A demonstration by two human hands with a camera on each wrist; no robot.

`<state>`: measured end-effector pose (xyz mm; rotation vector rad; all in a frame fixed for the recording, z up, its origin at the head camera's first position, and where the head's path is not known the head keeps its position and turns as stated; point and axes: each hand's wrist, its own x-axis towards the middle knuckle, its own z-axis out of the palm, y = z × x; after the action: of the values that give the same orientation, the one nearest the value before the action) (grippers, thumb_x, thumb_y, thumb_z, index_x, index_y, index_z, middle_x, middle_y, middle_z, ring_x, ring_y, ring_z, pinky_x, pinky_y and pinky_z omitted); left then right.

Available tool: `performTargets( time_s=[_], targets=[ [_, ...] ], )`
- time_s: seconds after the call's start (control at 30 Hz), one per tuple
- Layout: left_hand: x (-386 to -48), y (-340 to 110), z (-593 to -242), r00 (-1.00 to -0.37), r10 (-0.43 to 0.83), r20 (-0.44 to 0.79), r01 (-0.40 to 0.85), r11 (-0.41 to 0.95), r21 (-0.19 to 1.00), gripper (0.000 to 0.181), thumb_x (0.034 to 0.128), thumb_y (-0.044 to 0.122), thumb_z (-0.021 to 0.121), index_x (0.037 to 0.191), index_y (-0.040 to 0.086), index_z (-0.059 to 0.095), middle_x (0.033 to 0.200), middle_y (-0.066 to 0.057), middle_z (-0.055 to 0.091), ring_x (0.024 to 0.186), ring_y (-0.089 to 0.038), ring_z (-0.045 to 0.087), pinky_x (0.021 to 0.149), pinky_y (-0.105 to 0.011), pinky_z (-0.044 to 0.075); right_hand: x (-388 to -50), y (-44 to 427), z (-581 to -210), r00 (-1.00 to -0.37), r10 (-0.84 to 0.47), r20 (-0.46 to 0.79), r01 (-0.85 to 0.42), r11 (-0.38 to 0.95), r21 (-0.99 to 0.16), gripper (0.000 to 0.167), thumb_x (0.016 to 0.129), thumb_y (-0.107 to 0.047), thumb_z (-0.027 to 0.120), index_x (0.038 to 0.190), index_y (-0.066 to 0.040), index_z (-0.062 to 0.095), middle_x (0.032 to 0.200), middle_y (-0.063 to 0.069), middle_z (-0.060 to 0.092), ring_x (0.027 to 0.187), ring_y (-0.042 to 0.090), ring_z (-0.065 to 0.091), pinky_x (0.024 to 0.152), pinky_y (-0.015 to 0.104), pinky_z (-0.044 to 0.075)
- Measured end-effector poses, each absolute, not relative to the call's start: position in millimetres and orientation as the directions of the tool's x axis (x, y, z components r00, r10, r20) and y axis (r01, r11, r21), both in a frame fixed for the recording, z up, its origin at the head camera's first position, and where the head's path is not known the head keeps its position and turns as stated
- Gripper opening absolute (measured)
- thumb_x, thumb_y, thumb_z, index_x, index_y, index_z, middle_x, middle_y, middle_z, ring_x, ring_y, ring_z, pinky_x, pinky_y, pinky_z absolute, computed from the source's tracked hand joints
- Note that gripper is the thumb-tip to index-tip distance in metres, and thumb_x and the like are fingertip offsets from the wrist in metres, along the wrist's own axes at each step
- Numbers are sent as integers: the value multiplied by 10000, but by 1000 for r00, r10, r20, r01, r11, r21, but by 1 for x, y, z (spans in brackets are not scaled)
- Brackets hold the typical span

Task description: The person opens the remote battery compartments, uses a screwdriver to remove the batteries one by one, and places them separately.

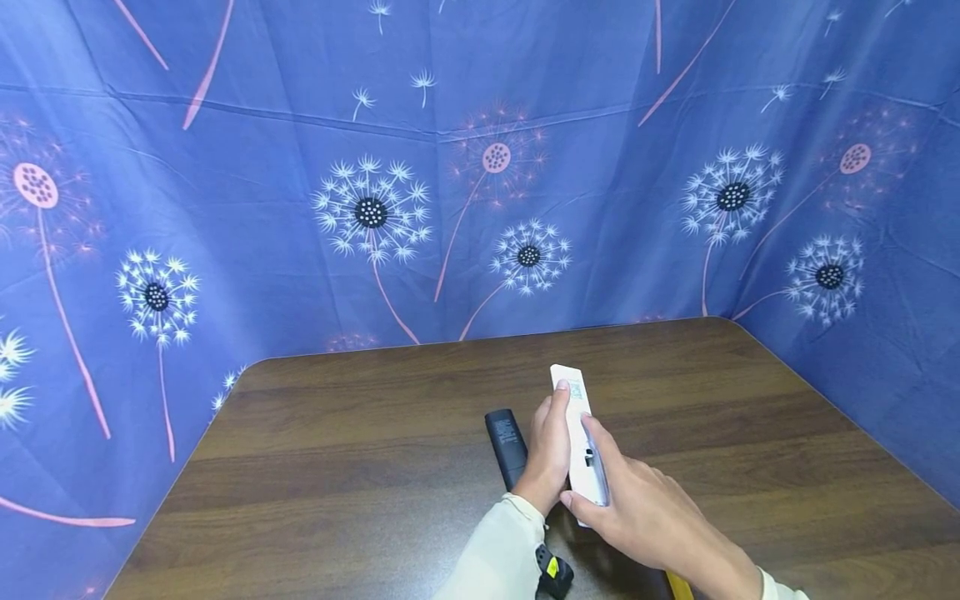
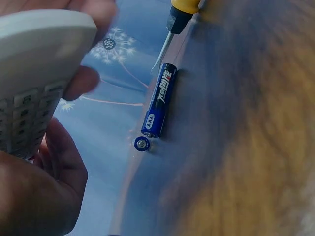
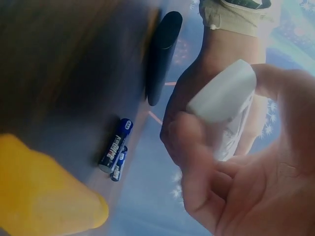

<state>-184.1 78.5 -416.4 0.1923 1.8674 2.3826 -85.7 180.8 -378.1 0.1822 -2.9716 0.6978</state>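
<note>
Both hands hold a white remote control [image 1: 579, 408] above the table, its back with a printed label turned up in the head view. My left hand [image 1: 550, 450] grips its left side, thumb along the edge. My right hand [image 1: 647, 504] pinches the near part between thumb and fingers, beside a small dark spot on the back. Rows of buttons show on the remote [image 2: 29, 98] in the left wrist view. Below the hands lie two blue batteries, a nearer one [image 2: 160, 101] marked AAA and another [image 2: 141, 143] seen end-on.
A black, long handset [image 1: 504, 442] lies left of the left hand on the wooden table [image 1: 337, 467]. A screwdriver with a yellow handle [image 2: 185, 5] lies beyond the batteries. A large yellow object [image 3: 44, 191] is close in the right wrist view. Patterned blue cloth [image 1: 450, 167] hangs behind the table.
</note>
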Motion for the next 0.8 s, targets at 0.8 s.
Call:
performTargets(
  time_s=[0.8],
  targets=[
    [-178, 84, -419, -947, 318, 45, -20, -198, 980, 481, 1083, 416, 365, 1053, 45, 670, 793, -50, 642, 686, -167, 612, 605, -311, 546, -88, 211, -378, -953, -71, 295, -184, 908, -376, 701, 843, -341, 762, 1435, -66, 508, 857, 50, 658, 646, 109, 510, 545, 321, 427]
  ],
)
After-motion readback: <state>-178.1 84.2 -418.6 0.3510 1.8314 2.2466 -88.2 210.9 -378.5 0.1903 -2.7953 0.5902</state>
